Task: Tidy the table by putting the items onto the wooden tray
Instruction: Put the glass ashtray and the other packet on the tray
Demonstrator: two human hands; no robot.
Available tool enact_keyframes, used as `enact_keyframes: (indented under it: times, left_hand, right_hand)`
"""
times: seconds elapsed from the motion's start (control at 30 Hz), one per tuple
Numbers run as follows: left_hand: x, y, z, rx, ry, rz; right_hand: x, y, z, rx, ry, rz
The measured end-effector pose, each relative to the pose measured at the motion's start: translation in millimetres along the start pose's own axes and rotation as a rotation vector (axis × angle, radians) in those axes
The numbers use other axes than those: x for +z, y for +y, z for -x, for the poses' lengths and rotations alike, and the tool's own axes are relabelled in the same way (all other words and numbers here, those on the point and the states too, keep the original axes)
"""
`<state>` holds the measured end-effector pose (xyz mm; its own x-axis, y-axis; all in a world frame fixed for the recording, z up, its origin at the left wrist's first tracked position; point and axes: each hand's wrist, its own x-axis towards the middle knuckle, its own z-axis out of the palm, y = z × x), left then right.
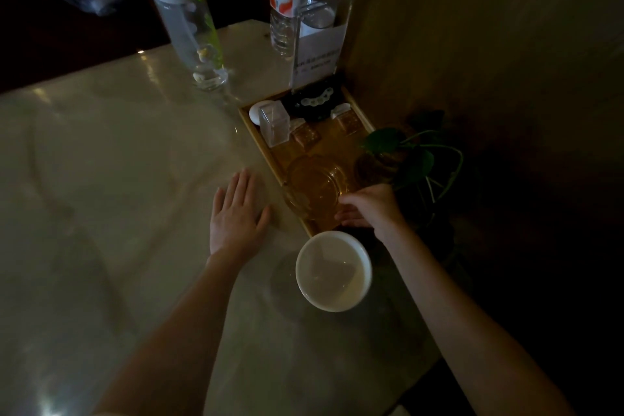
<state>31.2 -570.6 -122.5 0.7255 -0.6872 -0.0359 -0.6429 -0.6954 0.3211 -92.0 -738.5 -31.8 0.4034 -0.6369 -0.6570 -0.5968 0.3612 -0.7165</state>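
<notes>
Resting my left hand [237,213] flat on the pale marble table [111,162], I have its fingers straight and slightly spread, holding nothing, just beside the long left edge of the wooden tray [261,142]. My right hand [366,208] sits at the tray's near right corner, fingers curled against the rim of the glass ashtray [315,187]; whether they actually pinch it I cannot tell in this dim light.

The ashtray lies inside the near end of the tray. Farther back in the tray stand a clear toothpick box [274,123], a white egg-shaped thing [257,111] touching it, two small sachets [305,138] and a dark pouch [315,101] at the far end. A potted plant [405,159] overhangs the tray's right edge, and the wall closes that side.

A white bowl [333,270] sits on the table just off the tray's near end, between my forearms. Beyond the tray's far end are an acrylic sign stand [319,47], two water bottles [285,7] and a tall clear flask [192,24]. Left of my left hand the tabletop runs wide toward its dark far edge.
</notes>
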Motion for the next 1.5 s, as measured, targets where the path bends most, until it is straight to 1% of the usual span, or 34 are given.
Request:
enact_keyframes:
  times: [0.47, 0.83, 0.97, 1.23, 1.37, 1.43, 1.5]
  left_hand:
    - [2, -2, 0, -0.004, 0.009, -0.004]
    - [1, -2, 0, 0.001, 0.003, -0.006]
    - [1, -2, 0, 0.003, 0.006, -0.004]
    - [1, -2, 0, 0.002, 0.009, -0.007]
    - [0, -1, -1, 0.003, 0.001, -0.008]
    - [-1, -1, -1, 0.002, -0.002, -0.009]
    - [-1, -1, 0, -0.001, -0.006, -0.013]
  right_hand:
    - [-12, 3, -3, -0.040, 0.073, 0.060]
    - [-13, 4, -3, -0.073, 0.087, 0.069]
    - [-14, 4, -5, -0.123, 0.118, 0.137]
    - [-15, 5, -7, -0.108, 0.088, 0.123]
    - [-17, 7, -7, -0.139, 0.087, 0.122]
    - [-16, 9, -4, -0.199, 0.122, 0.205]
    - [-15, 11, 1, -0.320, 0.211, 0.368]
